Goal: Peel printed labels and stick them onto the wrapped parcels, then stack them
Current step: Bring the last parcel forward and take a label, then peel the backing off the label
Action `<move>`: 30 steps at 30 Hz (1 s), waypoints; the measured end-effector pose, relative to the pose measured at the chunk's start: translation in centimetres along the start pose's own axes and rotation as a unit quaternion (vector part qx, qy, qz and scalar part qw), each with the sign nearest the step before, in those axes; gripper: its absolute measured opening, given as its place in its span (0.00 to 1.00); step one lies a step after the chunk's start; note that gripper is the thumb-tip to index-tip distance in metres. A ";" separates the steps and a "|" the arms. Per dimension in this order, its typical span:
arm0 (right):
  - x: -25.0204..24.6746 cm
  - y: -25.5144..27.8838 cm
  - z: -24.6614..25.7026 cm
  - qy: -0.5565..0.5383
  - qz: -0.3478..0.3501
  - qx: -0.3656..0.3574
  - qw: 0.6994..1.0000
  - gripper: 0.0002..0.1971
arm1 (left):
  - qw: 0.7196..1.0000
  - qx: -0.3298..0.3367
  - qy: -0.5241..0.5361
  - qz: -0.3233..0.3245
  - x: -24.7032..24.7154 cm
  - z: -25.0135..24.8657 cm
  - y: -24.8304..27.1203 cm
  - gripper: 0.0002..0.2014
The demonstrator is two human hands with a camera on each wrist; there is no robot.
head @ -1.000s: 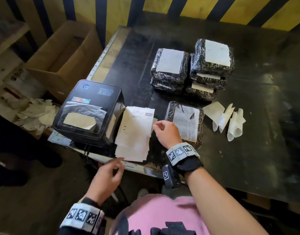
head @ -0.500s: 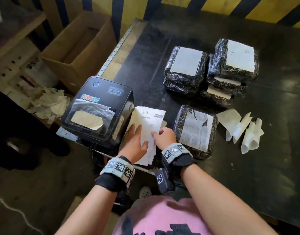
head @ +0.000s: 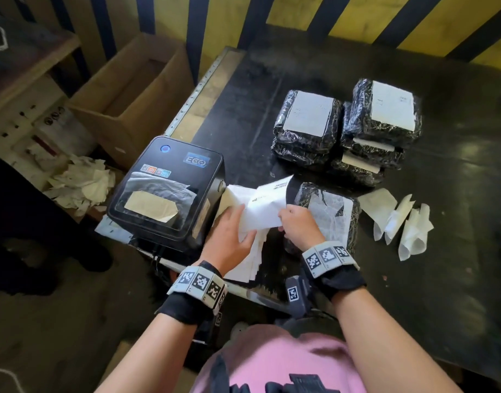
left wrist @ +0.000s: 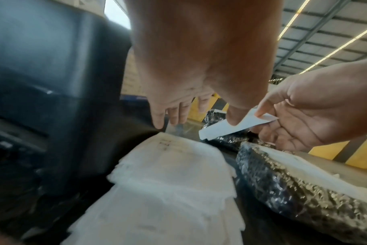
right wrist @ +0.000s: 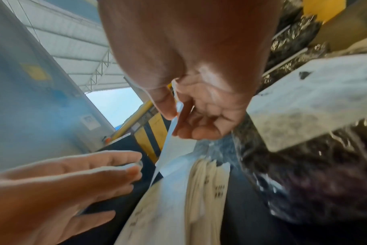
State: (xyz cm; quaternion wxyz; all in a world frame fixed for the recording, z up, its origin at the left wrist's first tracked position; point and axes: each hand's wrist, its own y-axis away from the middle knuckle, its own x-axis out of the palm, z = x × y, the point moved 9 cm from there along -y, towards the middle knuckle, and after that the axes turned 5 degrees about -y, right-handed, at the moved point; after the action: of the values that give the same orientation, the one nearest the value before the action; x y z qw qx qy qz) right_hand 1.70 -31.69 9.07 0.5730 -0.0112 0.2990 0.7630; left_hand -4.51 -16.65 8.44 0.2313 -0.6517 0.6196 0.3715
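Note:
A pile of printed labels lies at the table's near edge, right of the black label printer. My left hand rests on the pile with straight fingers, its thumb against the raised sheet. My right hand pinches the top label between thumb and forefinger and holds it lifted and tilted off the pile. The left wrist view shows that pinch on the label. Just right of the pile lies a black wrapped parcel with a torn pale label on top.
Two stacks of labelled black parcels stand further back on the black table. Curled backing sheets lie right of the near parcel. An open cardboard box and crumpled paper sit left of the table.
My left hand came up from below the table edge onto the label pile. My right hand took the top label by its corner and lifted it off the pile.

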 end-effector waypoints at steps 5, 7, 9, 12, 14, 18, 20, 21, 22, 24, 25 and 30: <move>-2.1 1.2 1.3 -0.100 0.002 -0.029 0.995 0.13 | 0.986 0.152 -0.026 -0.063 -2.0 -6.6 0.2 0.25; -3.2 1.8 1.2 -0.151 -0.014 -0.037 0.988 0.13 | 0.984 0.170 -0.003 -0.057 -1.9 -8.1 0.0 0.23; -4.0 2.3 0.9 -0.203 -0.023 -0.028 0.978 0.10 | 0.982 0.177 0.030 -0.053 -1.8 -9.2 -0.2 0.21; -4.6 2.8 0.3 -0.299 -0.018 0.014 0.954 0.10 | 0.980 0.180 0.059 -0.059 -1.9 -10.4 -0.3 0.19; -5.3 2.9 -0.1 -0.336 -0.021 0.029 0.941 0.13 | 0.979 0.175 0.076 -0.069 -2.0 -11.0 -0.2 0.18; -6.3 3.2 -0.2 -0.348 -0.018 0.024 0.937 0.17 | 0.978 0.167 0.099 -0.072 -2.1 -12.2 -0.2 0.18; -6.8 3.3 0.0 -0.349 -0.011 0.013 0.937 0.17 | 0.977 0.173 0.106 -0.071 -2.0 -12.8 -0.3 0.17; -7.0 3.3 0.1 -0.349 -0.008 0.007 0.937 0.16 | 0.976 0.175 0.109 -0.074 -2.0 -13.1 -0.4 0.16; -7.3 3.3 0.1 -0.350 -0.007 0.004 0.937 0.16 | 0.975 0.176 0.113 -0.077 -2.0 -13.4 -0.6 0.15; -7.9 3.3 0.1 -0.353 -0.007 -0.005 0.936 0.16 | 0.974 0.171 0.126 -0.075 -1.8 -13.9 -0.9 0.14; -8.3 3.4 0.1 -0.352 -0.008 -0.009 0.936 0.15 | 0.974 0.167 0.133 -0.071 -1.7 -14.2 -1.0 0.14; -9.6 3.5 0.4 -0.379 -0.012 -0.016 0.925 0.13 | 0.973 0.158 0.148 -0.078 -1.6 -15.5 -1.8 0.11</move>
State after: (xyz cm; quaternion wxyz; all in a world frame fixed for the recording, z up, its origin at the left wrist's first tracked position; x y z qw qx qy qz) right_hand 2.00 -40.41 14.41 0.6525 0.2658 0.0470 0.7081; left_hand 0.40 -27.24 18.97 0.2653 -0.7013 0.6447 0.1491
